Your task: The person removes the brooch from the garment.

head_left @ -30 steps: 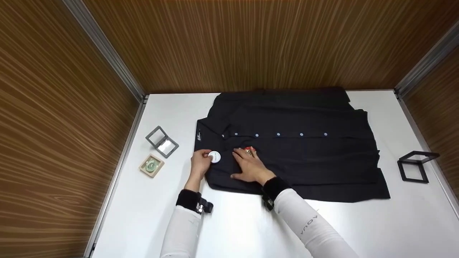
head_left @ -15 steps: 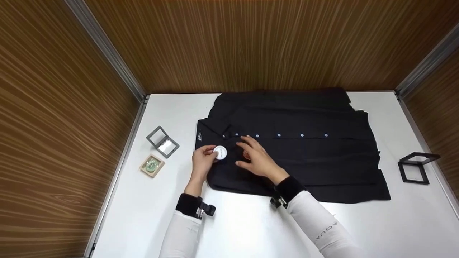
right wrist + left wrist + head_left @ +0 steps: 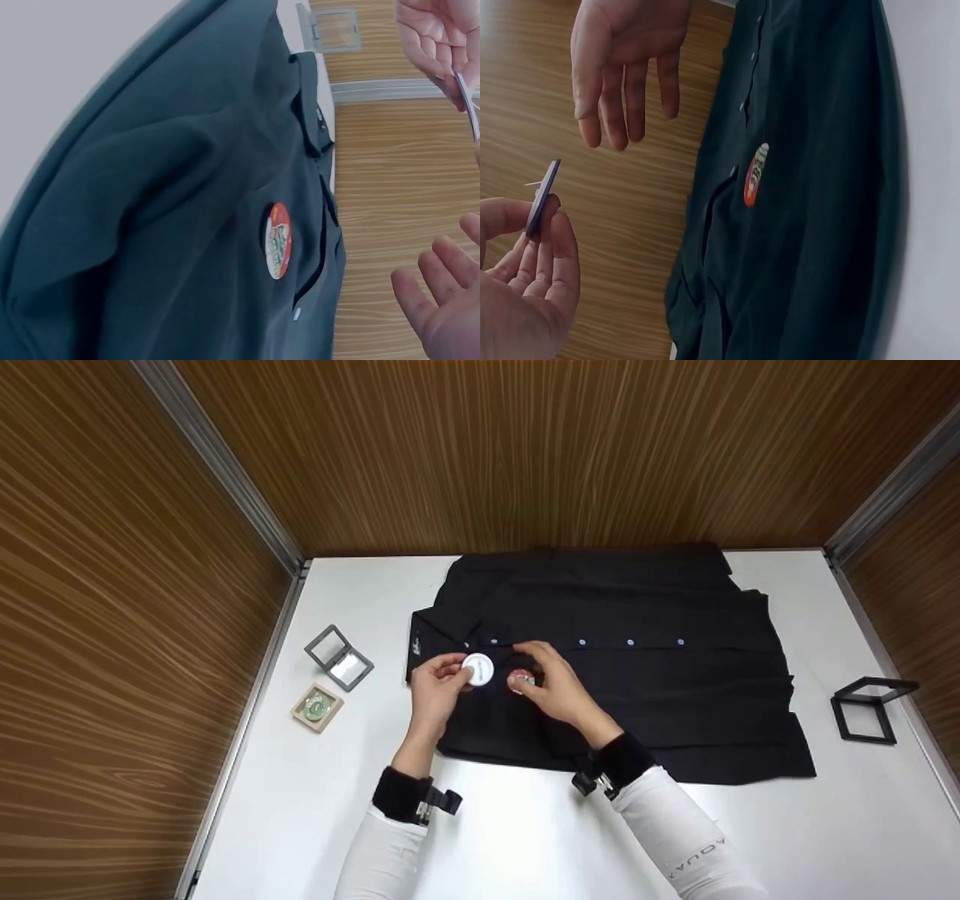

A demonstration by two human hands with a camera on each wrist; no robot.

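My left hand point(image 3: 436, 688) pinches a round white pin badge point(image 3: 478, 669) between thumb and fingers, above the collar end of a dark button-up shirt point(image 3: 645, 690). Seen edge-on in the left wrist view, this badge point(image 3: 543, 198) has a thin pin sticking out from one side. My right hand point(image 3: 561, 688) hovers over the shirt, its fingers point(image 3: 634, 97) loosely extended and holding nothing. Below it, a red round badge point(image 3: 521, 681) lies on the shirt front, partly covered by the thumb in the head view. The right wrist view shows that badge point(image 3: 278, 241) whole, apart from both hands.
On the white table point(image 3: 495, 832), a grey hinged frame point(image 3: 340, 657) stands opened at the left. Beside it is a small wooden box point(image 3: 317, 707) with a green round badge inside. A black hinged frame point(image 3: 870, 709) stands at the right. Wood-grain panels point(image 3: 480, 457) enclose the table.
My right hand has lifted off the shirt and drawn back right, uncovering the red badge. My left hand has carried the white badge rightward and slightly up, towards the right hand.
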